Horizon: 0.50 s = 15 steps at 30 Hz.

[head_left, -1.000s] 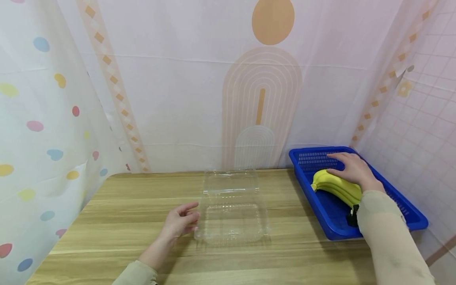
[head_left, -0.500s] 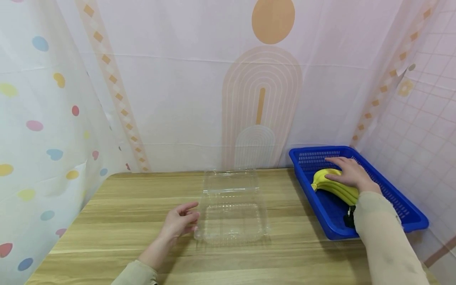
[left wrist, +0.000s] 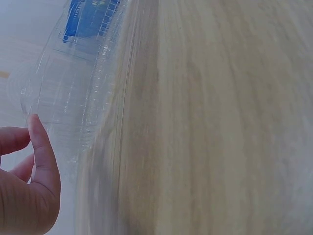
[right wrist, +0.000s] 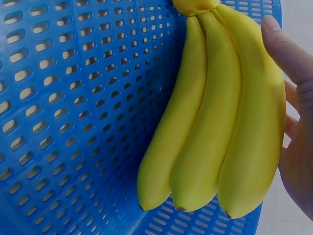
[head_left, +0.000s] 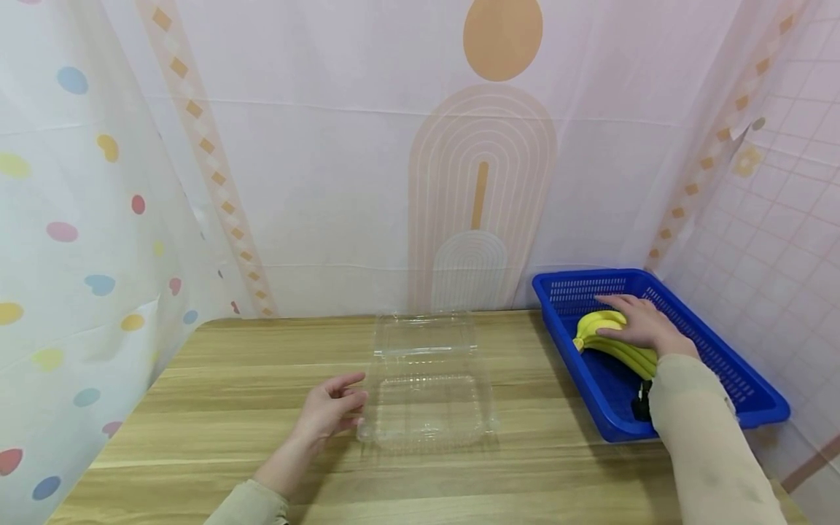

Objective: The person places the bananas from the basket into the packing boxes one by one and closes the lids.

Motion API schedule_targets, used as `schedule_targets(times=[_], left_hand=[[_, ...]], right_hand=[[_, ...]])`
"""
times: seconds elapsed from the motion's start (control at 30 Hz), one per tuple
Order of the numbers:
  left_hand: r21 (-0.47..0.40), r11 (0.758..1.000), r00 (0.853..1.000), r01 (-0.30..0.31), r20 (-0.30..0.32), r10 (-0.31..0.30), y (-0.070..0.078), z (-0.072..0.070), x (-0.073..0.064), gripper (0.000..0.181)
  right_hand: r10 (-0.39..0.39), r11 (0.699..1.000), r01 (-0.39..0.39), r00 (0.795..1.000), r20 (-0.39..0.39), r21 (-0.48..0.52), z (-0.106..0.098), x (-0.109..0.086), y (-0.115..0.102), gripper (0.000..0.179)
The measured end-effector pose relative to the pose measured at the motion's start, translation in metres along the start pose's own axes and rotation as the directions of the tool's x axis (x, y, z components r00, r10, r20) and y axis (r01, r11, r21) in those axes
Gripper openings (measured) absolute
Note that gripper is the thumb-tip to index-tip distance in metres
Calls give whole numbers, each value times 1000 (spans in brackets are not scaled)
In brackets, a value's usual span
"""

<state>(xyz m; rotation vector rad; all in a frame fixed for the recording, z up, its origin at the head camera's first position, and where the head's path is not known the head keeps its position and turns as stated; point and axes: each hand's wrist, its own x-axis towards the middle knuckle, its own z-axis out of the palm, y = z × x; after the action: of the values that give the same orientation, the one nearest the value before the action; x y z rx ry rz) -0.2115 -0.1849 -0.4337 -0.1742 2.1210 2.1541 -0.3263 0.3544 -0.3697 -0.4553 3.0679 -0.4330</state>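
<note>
A clear plastic clamshell box (head_left: 429, 415) lies opened out on the wooden table, its lid folded back toward the wall. My left hand (head_left: 328, 410) is at the box's left edge, fingers relaxed; in the left wrist view one fingertip (left wrist: 35, 120) appears at the rim, and contact is hard to tell. Inside the blue basket (head_left: 582, 386) on the right lies a bunch of yellow bananas (right wrist: 215, 112). Over it hovers my right hand (head_left: 639, 324), thumb spread from the fingers. In the right wrist view the thumb (right wrist: 281, 44) is beside the outermost banana, other fingers partly hidden behind it.
The basket has slotted walls and stands at the table's back right, against the curtain. A black wrist strap piece (head_left: 641, 401) shows under the right forearm. Patterned curtains (head_left: 328, 204) enclose the table (head_left: 216, 408) at the back and sides.
My right hand has shifted slightly left and lower over the bananas. The left hand, the clear box and the basket stay where they were.
</note>
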Motion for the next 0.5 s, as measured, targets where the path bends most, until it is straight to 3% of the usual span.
schedule_targets(times=[0.5], left_hand=[[-20,1000,1000,-1,-13,0,-2,1,2,49]], right_hand=[[-13,997,9,998,54,78,3,-1,-1,73]])
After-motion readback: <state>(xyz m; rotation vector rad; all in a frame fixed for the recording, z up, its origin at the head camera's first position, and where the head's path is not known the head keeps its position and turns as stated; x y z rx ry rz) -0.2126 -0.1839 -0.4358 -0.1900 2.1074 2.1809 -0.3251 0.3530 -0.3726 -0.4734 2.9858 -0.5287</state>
